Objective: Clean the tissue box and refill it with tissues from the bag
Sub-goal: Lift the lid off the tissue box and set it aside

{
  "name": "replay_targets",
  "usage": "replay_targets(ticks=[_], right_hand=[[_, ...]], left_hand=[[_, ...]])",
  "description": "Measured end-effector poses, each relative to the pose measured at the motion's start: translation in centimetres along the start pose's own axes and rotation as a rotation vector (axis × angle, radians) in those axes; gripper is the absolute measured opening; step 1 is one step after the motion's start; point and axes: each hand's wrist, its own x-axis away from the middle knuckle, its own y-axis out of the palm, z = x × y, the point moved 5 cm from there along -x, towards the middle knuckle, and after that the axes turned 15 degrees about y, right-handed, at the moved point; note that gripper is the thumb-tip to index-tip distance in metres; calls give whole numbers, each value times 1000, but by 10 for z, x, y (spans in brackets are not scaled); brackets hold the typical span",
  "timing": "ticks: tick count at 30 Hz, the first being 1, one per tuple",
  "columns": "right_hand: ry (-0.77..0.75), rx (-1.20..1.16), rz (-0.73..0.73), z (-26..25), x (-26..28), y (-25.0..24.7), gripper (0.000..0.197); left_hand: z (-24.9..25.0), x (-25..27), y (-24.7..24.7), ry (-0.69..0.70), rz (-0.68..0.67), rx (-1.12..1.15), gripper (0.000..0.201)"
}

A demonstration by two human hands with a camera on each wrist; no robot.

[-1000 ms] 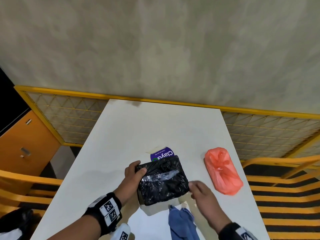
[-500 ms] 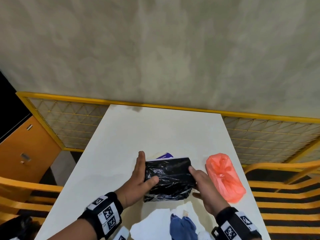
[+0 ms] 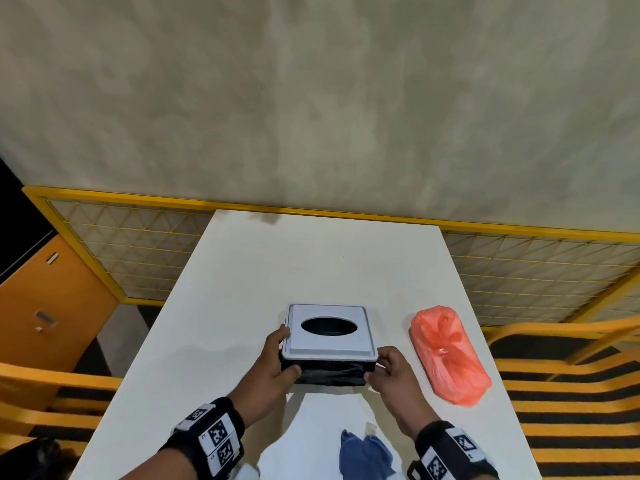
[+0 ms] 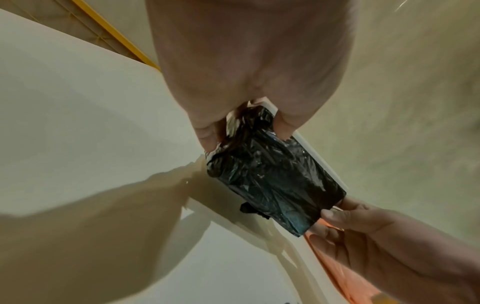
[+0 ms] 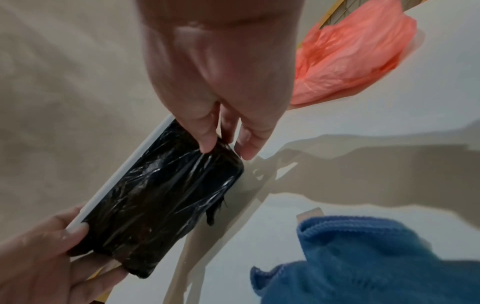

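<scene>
Both grips are on the tissue box [image 3: 330, 341]: the left hand [image 3: 273, 363] curls round its left end, thumb on the black-wrapped side, and the right hand [image 3: 389, 370] pinches the right near corner. The box sits upright between them over the counter [image 3: 311, 265], oval slot up; whether it touches the surface I cannot tell. The orange bag [image 3: 448, 353] lies just right of the right hand, its long axis running away from the person, so that hand looks best placed to fetch it. The blue cloth [image 3: 363, 455] waits nearer the body.
</scene>
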Motion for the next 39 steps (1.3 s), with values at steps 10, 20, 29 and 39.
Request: replay_targets(ticks=[10, 20, 29, 39], right_hand=[[5, 96, 95, 5, -15, 16, 27], [11, 123, 124, 7, -20, 21, 24], [20, 165, 149, 3, -20, 21, 23], [23, 254, 171, 3, -22, 20, 28]], left_hand=[[-24, -13, -5, -8, 7, -92, 58], [-36, -20, -9, 0, 0, -177, 58], [-40, -25, -9, -31, 20, -200, 54], [-37, -24, -8, -16, 18, -272, 51]])
